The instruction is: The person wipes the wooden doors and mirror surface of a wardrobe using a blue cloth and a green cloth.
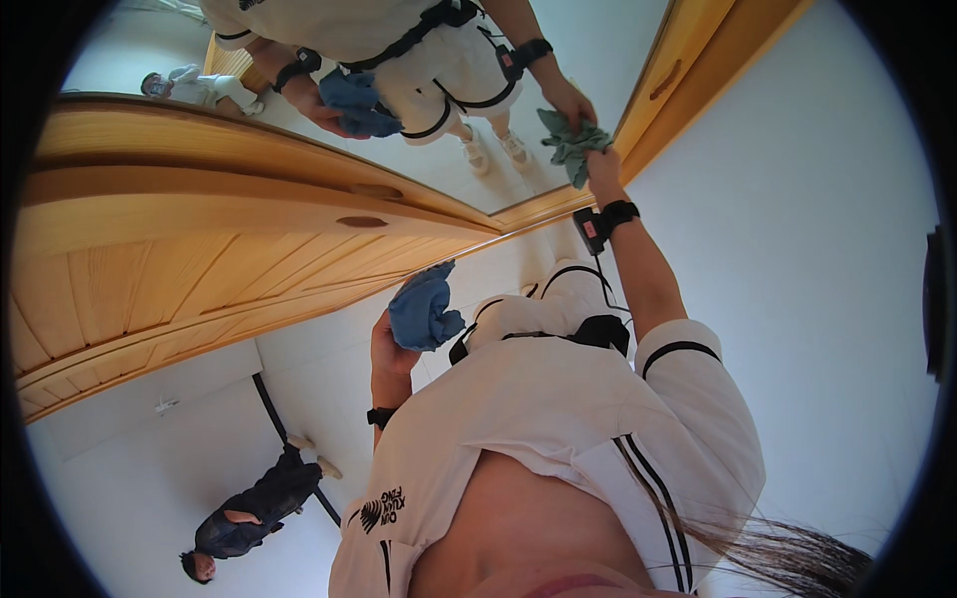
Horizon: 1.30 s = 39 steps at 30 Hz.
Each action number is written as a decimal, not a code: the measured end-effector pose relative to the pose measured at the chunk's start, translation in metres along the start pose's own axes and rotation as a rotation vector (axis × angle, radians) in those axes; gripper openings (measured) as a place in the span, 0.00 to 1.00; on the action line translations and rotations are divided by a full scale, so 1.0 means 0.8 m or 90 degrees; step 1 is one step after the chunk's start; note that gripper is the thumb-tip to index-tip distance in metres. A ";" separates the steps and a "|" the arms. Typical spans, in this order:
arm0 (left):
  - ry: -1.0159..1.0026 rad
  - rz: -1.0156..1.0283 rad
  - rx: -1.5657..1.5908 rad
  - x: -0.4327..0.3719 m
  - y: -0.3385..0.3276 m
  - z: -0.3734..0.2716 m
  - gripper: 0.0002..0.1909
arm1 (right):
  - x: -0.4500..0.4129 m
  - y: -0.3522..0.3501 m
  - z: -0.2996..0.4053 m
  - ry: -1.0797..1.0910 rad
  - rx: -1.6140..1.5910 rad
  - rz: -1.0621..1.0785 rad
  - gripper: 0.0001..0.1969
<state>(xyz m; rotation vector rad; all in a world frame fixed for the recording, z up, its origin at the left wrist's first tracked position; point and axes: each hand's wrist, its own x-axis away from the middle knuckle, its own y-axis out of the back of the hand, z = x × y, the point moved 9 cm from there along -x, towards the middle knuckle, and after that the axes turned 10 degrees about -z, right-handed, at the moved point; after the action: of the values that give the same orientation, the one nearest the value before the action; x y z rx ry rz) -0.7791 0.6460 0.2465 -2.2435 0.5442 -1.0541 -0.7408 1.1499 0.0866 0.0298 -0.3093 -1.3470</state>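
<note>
My left hand (392, 342) holds a crumpled blue cloth (425, 312) in front of my waist, beside the edge of the wooden door. Away to the right, my right hand (604, 170) is stretched out and grips a bunched green cloth (583, 153). This green cloth is against the mirror (478, 168), near the corner of its wooden frame (549, 213). In the glass, both of my arms and both cloths show again as reflections. The fingertips of my right hand are partly hidden by the cloth.
A panelled wooden door (224, 276) with an oval recessed handle (362, 222) runs along the left. White wall (807, 224) borders my right arm. At lower left, a person in dark clothing (258, 508) stands by a wall. Another person (202, 88) appears in the mirror.
</note>
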 end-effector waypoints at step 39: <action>-1.049 0.356 -1.051 -0.110 -0.255 0.006 0.33 | 0.235 0.240 0.005 0.027 0.136 0.017 0.24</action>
<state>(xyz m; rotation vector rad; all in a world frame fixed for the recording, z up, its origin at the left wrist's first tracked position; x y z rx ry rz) -0.8059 0.8493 0.3313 -2.5879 1.1782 2.1702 -0.5235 1.0133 0.1668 0.2317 -0.4155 -1.2809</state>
